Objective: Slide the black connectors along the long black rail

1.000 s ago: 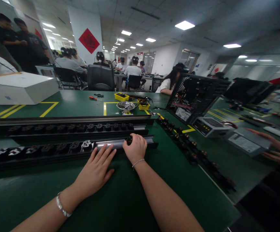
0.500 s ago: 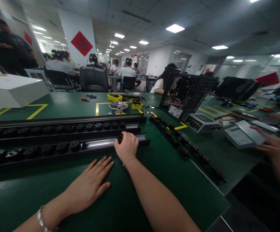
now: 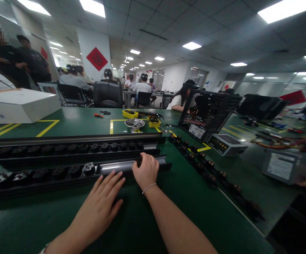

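Observation:
My right hand (image 3: 148, 172) is closed around a small black socket module (image 3: 139, 161), mostly hidden by the fingers, at the right part of the near black rail (image 3: 116, 166). Whether the module touches the channel is hard to see. Several round black sockets (image 3: 73, 170) sit in the left part of that rail, and bare silvery channel shows to their right. My left hand (image 3: 100, 201) is open, palm down, its fingertips at the rail's front edge. Behind lies a second rail (image 3: 151, 146) with a row of similar sockets.
Dark strips with brass-coloured parts (image 3: 210, 164) lie to the right. Beyond stand a metal bowl (image 3: 134, 123), yellow bins (image 3: 130, 114), an open computer case (image 3: 208, 113) and a power supply (image 3: 228, 144). A white box (image 3: 23, 106) is at left. A co-worker's hands hold another power supply (image 3: 282, 167) at right.
My left hand has moved forward to the near rail's edge. My right hand keeps its grip at about the same spot on the rail. The co-worker's power supply has turned and shifted right.

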Demonstrator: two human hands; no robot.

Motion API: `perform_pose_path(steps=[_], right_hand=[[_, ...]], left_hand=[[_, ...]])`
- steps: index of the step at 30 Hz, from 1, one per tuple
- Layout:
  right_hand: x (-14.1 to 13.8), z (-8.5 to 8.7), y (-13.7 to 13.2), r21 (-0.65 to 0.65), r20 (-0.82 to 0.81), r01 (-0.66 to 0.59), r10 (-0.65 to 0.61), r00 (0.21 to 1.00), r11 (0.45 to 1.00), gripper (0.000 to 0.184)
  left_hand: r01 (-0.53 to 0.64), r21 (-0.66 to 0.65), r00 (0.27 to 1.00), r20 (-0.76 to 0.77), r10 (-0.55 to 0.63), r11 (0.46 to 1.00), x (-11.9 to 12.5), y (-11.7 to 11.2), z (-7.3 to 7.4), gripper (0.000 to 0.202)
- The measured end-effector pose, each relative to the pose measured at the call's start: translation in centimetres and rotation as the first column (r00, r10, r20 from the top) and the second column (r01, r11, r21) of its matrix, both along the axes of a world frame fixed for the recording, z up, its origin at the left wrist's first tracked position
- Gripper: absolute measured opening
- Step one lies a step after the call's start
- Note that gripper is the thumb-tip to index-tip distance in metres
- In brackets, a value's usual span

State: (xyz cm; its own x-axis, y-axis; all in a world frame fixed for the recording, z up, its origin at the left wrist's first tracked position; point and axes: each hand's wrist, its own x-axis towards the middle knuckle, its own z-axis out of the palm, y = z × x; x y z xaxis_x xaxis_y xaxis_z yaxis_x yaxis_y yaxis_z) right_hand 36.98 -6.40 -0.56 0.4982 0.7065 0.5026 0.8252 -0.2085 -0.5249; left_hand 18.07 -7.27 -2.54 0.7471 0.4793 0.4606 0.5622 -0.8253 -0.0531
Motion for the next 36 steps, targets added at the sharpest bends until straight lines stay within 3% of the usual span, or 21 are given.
perform_pose_path(steps=[3, 7, 20, 36], right_hand=[[0.1, 0.3, -0.1, -0.023, -0.016, -0.016, 0.015, 1.000, 1.000, 0.036], [0.4, 0.5, -0.3, -0.047, -0.002, -0.029, 0.029, 1.000, 0.998, 0.038], [1.0, 0.3, -0.3, -0.046, 0.016, 0.017, -0.017, 1.000, 0.999, 0.041], [1.8, 0.4, -0.3, -0.070, 0.022, 0.033, -0.032, 0.999, 0.997, 0.039]], left_hand=[[-0.168, 0.081, 0.984, 0.065, 0.163, 0.982, -0.8, 1.9, -0.4, 0.055], [-0.236, 0.059, 0.971, 0.052, 0.233, 0.970, -1.1, 2.5, -0.7, 0.054], [-0.278, 0.046, 0.957, 0.105, 0.272, 0.959, 2.5, 2.7, 0.2, 0.038], [-0.222, -0.037, 0.972, 0.073, 0.224, 0.974, 2.0, 2.9, 1.0, 0.038]])
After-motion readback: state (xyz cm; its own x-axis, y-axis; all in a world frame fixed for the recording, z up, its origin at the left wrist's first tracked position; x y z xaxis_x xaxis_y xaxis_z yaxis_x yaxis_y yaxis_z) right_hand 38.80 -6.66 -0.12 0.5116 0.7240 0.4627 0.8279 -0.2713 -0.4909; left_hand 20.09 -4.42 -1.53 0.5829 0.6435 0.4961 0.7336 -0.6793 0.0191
